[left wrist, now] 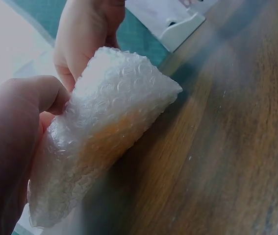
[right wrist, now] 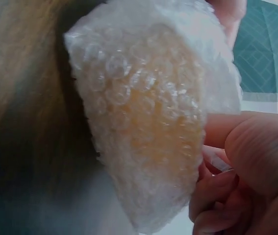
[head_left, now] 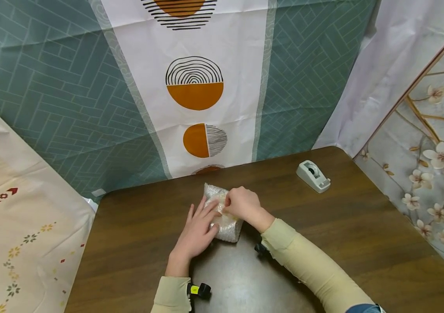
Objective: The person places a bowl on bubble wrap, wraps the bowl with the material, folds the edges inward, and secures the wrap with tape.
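Note:
A bubble-wrapped package (head_left: 229, 230) lies on the table between the two hands, with something orange-yellow showing through the clear bubbles (left wrist: 112, 139). My left hand (head_left: 196, 234) rests on its left side, fingers spread and mostly straight. From the right, my right hand (head_left: 243, 204) reaches over the top of the package with curled fingers. In the right wrist view, its thumb and fingers (right wrist: 214, 196) pinch at the wrap's edge, where a small shiny clear bit shows between them. What is inside the wrap cannot be made out.
A white tape dispenser (head_left: 313, 176) stands at the back right of the brown wooden table (head_left: 136, 248). Behind the table hangs a green and white patterned curtain (head_left: 241, 87). Patterned cloths hang at the left and right sides.

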A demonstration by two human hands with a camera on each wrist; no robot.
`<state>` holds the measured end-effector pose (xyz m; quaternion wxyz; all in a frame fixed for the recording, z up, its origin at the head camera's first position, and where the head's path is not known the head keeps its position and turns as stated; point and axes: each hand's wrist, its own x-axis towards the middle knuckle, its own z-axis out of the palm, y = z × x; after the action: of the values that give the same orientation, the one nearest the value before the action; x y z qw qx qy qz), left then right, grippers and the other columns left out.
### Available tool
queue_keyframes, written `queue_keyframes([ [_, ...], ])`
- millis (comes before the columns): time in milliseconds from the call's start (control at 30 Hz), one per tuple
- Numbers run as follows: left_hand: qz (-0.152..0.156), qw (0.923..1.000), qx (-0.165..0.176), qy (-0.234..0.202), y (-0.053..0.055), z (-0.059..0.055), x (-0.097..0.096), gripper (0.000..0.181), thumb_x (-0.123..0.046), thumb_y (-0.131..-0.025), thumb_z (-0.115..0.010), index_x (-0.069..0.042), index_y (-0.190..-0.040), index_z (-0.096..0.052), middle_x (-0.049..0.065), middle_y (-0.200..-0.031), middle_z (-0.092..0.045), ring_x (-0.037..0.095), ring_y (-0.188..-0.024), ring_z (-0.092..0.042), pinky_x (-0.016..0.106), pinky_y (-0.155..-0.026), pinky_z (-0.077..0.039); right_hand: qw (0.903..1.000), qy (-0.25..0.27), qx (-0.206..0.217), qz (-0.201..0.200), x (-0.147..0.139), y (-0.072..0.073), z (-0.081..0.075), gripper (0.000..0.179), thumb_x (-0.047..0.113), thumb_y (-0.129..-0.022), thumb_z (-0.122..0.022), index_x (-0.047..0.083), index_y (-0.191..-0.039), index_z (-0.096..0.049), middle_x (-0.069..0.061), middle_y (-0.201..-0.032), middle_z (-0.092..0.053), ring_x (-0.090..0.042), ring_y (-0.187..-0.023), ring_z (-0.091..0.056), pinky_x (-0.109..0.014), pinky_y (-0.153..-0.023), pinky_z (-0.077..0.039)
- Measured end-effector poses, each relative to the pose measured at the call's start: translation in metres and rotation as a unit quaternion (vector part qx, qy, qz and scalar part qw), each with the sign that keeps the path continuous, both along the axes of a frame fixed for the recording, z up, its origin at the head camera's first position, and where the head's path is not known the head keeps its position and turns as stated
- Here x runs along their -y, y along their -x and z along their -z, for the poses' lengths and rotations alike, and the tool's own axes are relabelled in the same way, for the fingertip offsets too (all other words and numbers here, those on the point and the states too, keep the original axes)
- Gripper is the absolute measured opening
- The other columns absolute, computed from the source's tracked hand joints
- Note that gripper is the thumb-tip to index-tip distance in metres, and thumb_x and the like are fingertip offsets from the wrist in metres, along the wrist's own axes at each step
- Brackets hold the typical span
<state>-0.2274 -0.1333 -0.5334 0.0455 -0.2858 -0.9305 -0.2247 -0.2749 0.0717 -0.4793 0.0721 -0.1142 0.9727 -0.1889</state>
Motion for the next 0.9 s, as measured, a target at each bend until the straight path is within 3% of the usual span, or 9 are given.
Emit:
queue_keyframes([
  [367,-0.014,0.9997,-0.003,0.019,-0.002,-0.004,-0.003,0.032,-0.03,-0.107,-0.051,-0.021,-0.119,-0.079,-0.004,-0.168,-0.043,0.03,-0.164,-0.013,0.07,-0.125,-0.013,0.9922,-0.08,-0.096,0.007,0.01,-0.004,0.013,0.042,0.044,-0.086,-0.09,0.023,-0.067,-0.059,0.007,-0.065,-0.059,-0.017,-0.058,-0.062,-0.037,-0.051,-0.052],
  [667,-0.03,0.9993,-0.011,0.018,-0.006,-0.006,-0.007,0.032,-0.028,-0.105,-0.052,-0.019,-0.115,-0.081,-0.002,-0.165,-0.048,0.03,-0.164,-0.016,0.066,-0.127,-0.011,0.9927,-0.087,-0.082,0.017,0.011,0.001,0.016,0.039,0.044,-0.084,-0.091,0.023,-0.071,-0.06,0.005,-0.07,-0.064,-0.022,-0.067,-0.069,-0.04,-0.055,-0.055],
  [900,-0.036,0.999,-0.016,0.02,-0.007,-0.006,-0.01,0.031,-0.028,-0.104,-0.053,-0.02,-0.113,-0.082,-0.001,-0.163,-0.051,0.031,-0.163,-0.018,0.065,-0.127,-0.013,0.9953,-0.072,-0.063,0.018,0.009,0.005,0.013,0.032,0.029,-0.085,-0.087,0.021,-0.072,-0.059,0.006,-0.067,-0.061,-0.018,-0.063,-0.063,-0.039,-0.053,-0.051],
])
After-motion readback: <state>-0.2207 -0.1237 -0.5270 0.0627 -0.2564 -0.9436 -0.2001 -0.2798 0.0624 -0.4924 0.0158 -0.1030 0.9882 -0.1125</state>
